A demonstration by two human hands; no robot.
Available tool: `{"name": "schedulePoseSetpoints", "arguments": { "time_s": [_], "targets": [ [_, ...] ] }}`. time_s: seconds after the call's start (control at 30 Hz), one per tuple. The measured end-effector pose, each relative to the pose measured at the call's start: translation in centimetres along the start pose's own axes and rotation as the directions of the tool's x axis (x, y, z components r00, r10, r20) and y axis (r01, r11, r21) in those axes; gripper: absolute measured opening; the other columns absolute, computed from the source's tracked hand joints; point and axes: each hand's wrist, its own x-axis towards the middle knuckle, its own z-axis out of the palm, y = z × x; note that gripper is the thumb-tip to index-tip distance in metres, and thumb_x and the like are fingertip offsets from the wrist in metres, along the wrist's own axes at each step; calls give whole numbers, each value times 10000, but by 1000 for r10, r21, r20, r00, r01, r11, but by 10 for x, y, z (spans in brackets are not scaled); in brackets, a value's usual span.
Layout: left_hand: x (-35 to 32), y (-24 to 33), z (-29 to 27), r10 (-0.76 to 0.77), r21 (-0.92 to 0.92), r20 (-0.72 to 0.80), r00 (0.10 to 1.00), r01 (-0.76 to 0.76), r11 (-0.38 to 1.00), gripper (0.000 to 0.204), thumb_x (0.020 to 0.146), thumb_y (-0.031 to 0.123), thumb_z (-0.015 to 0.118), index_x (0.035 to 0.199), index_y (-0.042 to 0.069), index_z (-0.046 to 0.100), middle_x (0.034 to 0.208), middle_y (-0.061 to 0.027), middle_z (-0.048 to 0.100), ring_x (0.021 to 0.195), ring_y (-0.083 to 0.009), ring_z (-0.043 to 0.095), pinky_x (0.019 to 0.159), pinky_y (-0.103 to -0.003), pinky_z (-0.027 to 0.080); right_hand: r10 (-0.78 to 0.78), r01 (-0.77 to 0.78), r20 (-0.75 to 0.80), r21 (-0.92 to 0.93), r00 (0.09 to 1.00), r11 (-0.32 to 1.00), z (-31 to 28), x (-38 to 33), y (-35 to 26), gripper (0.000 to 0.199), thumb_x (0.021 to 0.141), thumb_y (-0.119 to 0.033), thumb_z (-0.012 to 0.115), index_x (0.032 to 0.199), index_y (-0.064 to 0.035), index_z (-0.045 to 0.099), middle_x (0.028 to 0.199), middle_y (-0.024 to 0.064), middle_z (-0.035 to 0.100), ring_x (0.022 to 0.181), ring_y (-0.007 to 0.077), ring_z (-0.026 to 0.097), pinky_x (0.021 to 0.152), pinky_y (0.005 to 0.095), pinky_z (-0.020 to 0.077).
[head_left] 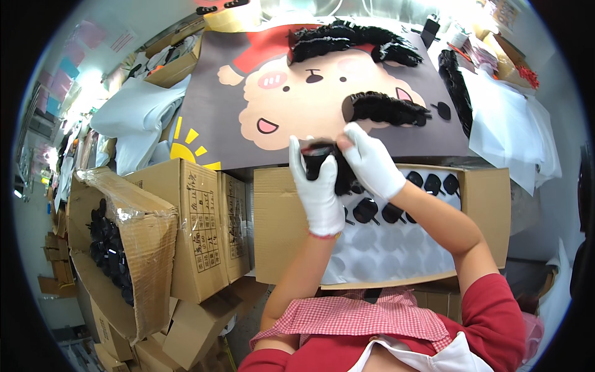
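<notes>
Both my hands wear white gloves and are raised over an open cardboard box (483, 211). My left hand (317, 186) and my right hand (372, 162) together hold a bunch of small black round parts with stems (326, 162). Inside the box lies a pale tray with round hollows (396, 248); several black parts (434, 183) sit in its far rows. Beyond my hands, heaps of the same black parts (387, 108) rest on a table covered with a cartoon-face mat (297, 105).
An open box lined with plastic and full of black parts (111, 248) stands at the left. Closed cartons (204, 229) sit between it and the tray box. White foam sheets (508, 130) lie at the right, more black parts (347, 34) at the table's far side.
</notes>
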Motion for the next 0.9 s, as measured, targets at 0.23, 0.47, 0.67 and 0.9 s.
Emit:
{"name": "schedulePoseSetpoints", "arguments": {
  "time_s": [0.23, 0.47, 0.67, 0.9],
  "targets": [
    [-108, 22, -54, -581, 15, 121, 805, 583, 812, 593, 915, 35, 612, 1460, 98, 387, 1189, -95, 582, 1025, -196, 622, 857, -348, 567, 337, -357, 469, -49, 816, 933, -39, -126, 1, 216, 827, -208, 714, 922, -20, 669, 776, 122, 658, 722, 218, 635, 674, 314, 493],
    [-145, 51, -95, -781, 297, -10, 625, 747, 594, 682, 912, 117, 664, 1494, 2, 328, 1252, -84, 595, 1093, -156, 589, 985, -307, 462, 481, -553, 460, 26, 746, 833, -15, -192, 28, 234, 757, -238, 775, 860, -39, 707, 710, 106, 673, 642, 177, 631, 646, 304, 503],
    [-138, 89, -121, -955, -14, 32, 296, 955, 296, 522, 996, 295, 552, 1447, 111, 364, 1270, -175, 573, 1072, -261, 627, 916, -409, 546, 299, -290, 22, -187, 954, 939, 30, -197, 30, 186, 811, -236, 718, 865, -58, 722, 813, 148, 697, 759, 326, 681, 694, 382, 546],
    [-136, 70, -121, -932, -26, 161, 324, 945, 325, 571, 957, 300, 615, 1459, 161, 379, 1356, -144, 507, 1119, -245, 600, 919, -422, 557, 347, -420, -270, -300, 898, 856, -41, -250, 78, 166, 782, -171, 757, 875, -38, 721, 836, 126, 705, 771, 293, 681, 700, 346, 545]
  ]
}}
